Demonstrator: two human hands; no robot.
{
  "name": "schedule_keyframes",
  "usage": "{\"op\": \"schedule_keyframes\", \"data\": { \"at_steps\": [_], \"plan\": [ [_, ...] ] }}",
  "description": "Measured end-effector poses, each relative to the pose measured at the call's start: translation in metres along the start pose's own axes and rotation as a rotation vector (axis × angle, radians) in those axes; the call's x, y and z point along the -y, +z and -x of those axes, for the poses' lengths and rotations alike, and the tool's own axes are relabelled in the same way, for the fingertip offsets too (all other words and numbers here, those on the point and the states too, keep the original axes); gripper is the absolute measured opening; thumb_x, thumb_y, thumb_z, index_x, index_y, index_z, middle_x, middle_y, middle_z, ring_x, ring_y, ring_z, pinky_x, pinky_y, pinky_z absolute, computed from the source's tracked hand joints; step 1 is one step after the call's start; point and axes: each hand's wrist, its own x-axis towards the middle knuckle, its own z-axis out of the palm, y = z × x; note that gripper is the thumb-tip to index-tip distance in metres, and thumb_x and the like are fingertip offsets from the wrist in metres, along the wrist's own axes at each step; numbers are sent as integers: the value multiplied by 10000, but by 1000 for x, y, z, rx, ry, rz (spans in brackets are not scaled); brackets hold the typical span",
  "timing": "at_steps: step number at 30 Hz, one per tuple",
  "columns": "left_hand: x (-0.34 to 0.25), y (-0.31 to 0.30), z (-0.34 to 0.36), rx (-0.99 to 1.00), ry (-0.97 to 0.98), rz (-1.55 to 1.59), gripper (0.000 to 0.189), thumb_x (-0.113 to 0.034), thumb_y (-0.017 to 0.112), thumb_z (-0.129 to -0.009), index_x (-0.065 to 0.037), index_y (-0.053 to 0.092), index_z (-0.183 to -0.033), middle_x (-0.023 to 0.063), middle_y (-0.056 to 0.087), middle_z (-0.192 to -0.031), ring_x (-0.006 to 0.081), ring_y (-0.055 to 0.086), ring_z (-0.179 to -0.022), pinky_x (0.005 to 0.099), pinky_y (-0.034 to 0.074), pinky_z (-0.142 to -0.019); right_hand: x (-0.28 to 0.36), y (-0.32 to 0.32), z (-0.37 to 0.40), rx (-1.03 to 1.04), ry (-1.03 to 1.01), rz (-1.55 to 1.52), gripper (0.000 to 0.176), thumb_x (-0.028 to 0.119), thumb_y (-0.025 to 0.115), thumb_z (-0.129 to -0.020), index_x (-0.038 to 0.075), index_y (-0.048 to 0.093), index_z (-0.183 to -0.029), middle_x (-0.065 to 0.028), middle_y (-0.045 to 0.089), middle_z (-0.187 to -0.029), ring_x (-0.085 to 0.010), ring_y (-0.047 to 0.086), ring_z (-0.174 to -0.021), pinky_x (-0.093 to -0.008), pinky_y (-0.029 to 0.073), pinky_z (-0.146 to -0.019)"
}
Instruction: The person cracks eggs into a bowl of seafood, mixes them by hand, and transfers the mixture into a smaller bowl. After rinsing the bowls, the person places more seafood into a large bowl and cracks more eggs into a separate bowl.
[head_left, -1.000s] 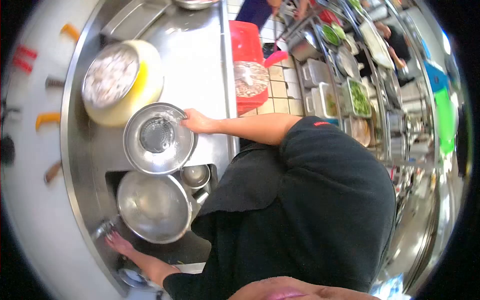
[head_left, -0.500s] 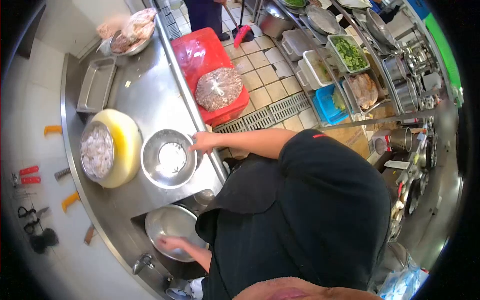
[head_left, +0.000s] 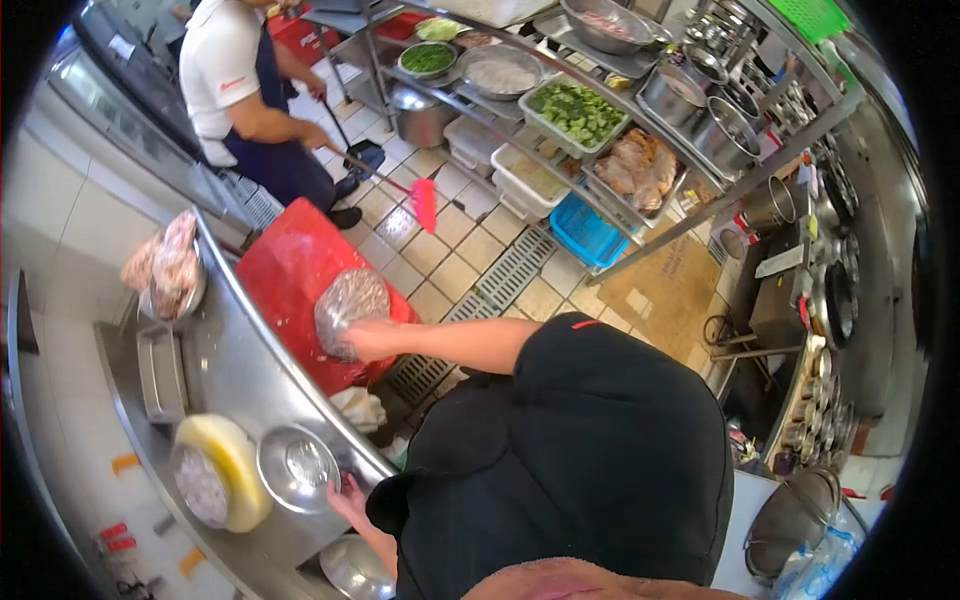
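My right hand (head_left: 372, 340) reaches down to a clear plastic bag of ground meat (head_left: 352, 300) and is closed on its top; part of the fingers is hidden. The bag rests on a red plastic lid or tub (head_left: 285, 255) beside the counter. At the near rim of a perforated metal bowl (head_left: 298, 468) is my left hand (head_left: 348, 497), fingers apart. Left of that bowl, a bowl of pale, whitish pieces (head_left: 200, 485) sits tilted against a thick, round yellowish block (head_left: 240, 470).
A metal basin (head_left: 357, 570) stands in the sink. Raw meat (head_left: 165, 262) fills a bowl at the counter's far end, near an oblong steel pan (head_left: 160, 372). A co-worker (head_left: 255, 110) holds a pink-headed broom (head_left: 424, 205). Shelving with greens (head_left: 575, 112) stands across the tiled floor.
My right hand has left the perforated bowl and moved to the bag of meat. My left hand has come from the sink basin to the perforated bowl's rim. The view has turned, showing more of the co-worker.
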Motion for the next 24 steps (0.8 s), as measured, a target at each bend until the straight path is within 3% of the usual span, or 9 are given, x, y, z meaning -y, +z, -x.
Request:
{"op": "schedule_keyframes", "data": {
  "at_steps": [3,5,6,7,10,11,13,19,24],
  "plan": [
    [-7,10,-8,75,8,-12,308,-124,483,-852,69,548,-1083,170,606,-982,308,608,-901,431,556,-824,-215,44,54,-341,-120,-174,142,118,543,-766,43,662,-776,-192,658,-822,-323,634,-760,-438,498,-663],
    [6,11,1,122,263,-106,319,-96,470,-837,104,532,-1077,189,603,-997,326,605,-912,433,556,-819,-301,12,155,111,564,75,210,221,548,-787,74,681,-719,-176,662,-736,-273,634,-650,-401,495,-597],
    [13,19,8,144,393,-150,324,-83,463,-829,121,524,-1073,198,601,-1004,334,603,-918,434,556,-817,-399,47,223,-141,90,904,229,243,554,-773,70,690,-708,-177,671,-743,-289,643,-650,-415,505,-592],
    [15,34,17,27,364,-93,330,-82,461,-830,124,519,-1082,205,597,-1017,338,602,-920,436,557,-817,-402,34,273,-254,789,409,212,214,553,-780,57,695,-764,-181,683,-837,-318,654,-732,-434,511,-634],
    [10,120,78,-224,356,19,362,-79,471,-828,159,490,-1100,227,574,-1063,354,602,-923,437,567,-807,-442,18,411,-297,1171,204,220,214,556,-798,55,698,-852,-159,688,-828,-264,682,-756,-400,548,-672],
    [12,150,95,-225,389,4,364,-77,477,-826,170,483,-1093,228,571,-1065,354,605,-922,437,572,-798,-494,32,458,20,1299,-31,193,214,592,-812,46,669,-864,-141,677,-805,-239,663,-631,-408,539,-559],
    [17,202,123,-234,459,-23,369,-74,488,-822,191,470,-1078,230,563,-1068,353,610,-921,439,582,-779,-437,10,490,-452,1487,-344,169,222,616,-834,60,649,-871,-112,657,-769,-224,638,-554,-411,516,-468],
    [38,312,92,-21,333,0,283,-18,521,-840,136,519,-1077,188,594,-1057,308,630,-885,394,581,-739,-398,18,503,-636,1432,-1042,149,143,547,-871,22,626,-832,-135,632,-721,-247,637,-541,-411,515,-454],
    [73,390,66,155,243,-99,280,-6,523,-848,107,521,-1105,182,588,-1055,316,622,-936,457,557,-792,-371,-30,427,-296,1205,-894,166,188,591,-833,44,627,-907,-78,629,-794,-196,653,-641,-355,522,-519]
  ]
}}
